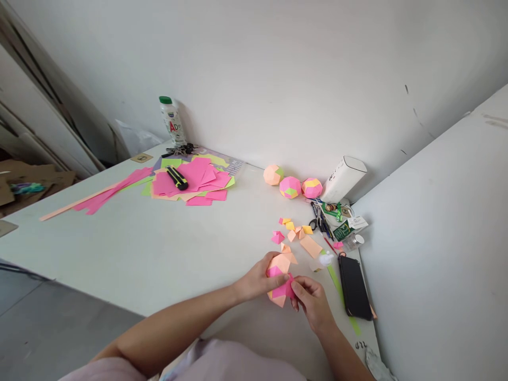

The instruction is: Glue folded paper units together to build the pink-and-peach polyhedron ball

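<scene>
A partly closed folded-paper ball [281,263] in peach and pink is held over the near side of the table. My left hand [257,276] wraps round its left side, with the thumb laid across the pink part. On the right, my right hand [313,300] pinches a pink paper flap [290,286] at the ball's edge. Just beyond the hands lie a folded pink paper piece [278,237] and several small peach and yellow folded pieces [297,232]. A flat peach paper strip [311,246] rests beside them.
Three finished paper balls [290,188] stand by the wall near a white box [343,179]. At right are scissors [316,218], a small glue bottle [321,261] and a black phone [355,288]. Farther left, a utility knife [177,178] lies on pink sheets [198,177], near a bottle [173,121].
</scene>
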A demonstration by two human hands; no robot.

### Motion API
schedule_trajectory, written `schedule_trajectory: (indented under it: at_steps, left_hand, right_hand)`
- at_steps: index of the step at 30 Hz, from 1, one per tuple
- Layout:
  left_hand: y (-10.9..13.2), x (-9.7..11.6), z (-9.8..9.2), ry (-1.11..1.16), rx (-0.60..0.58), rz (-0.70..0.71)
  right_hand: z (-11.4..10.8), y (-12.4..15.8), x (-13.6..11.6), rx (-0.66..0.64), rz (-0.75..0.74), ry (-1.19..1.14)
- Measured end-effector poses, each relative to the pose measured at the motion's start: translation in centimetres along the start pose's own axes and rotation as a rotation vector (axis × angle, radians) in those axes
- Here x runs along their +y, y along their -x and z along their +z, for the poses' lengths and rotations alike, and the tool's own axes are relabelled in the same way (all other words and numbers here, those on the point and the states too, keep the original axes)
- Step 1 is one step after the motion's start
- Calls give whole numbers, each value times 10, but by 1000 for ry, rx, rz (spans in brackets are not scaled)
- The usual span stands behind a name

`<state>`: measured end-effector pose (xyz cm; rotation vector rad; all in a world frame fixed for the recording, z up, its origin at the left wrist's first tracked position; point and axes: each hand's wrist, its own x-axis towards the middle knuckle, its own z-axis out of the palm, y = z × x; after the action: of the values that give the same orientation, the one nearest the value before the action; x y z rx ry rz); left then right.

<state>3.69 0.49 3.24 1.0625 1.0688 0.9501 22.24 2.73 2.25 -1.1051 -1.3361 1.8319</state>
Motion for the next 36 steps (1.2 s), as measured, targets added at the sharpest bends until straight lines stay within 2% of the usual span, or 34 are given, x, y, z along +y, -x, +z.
schedule_trajectory:
  at_steps: [5, 15, 26, 36]
  left_hand:
    - [0, -2, 1, 1, -3, 23]
    - [0, -5, 1, -130, 110, 86]
    - [1, -12, 2, -121, 133, 90]
    - [1, -10, 3, -156, 126, 87]
  right_hand:
    - [0, 1, 0, -9, -7, -27]
    - [-3, -2, 4, -29, 35, -29]
    - [0, -3, 5, -69, 24, -61]
    - [2, -1, 2, -111, 53, -90]
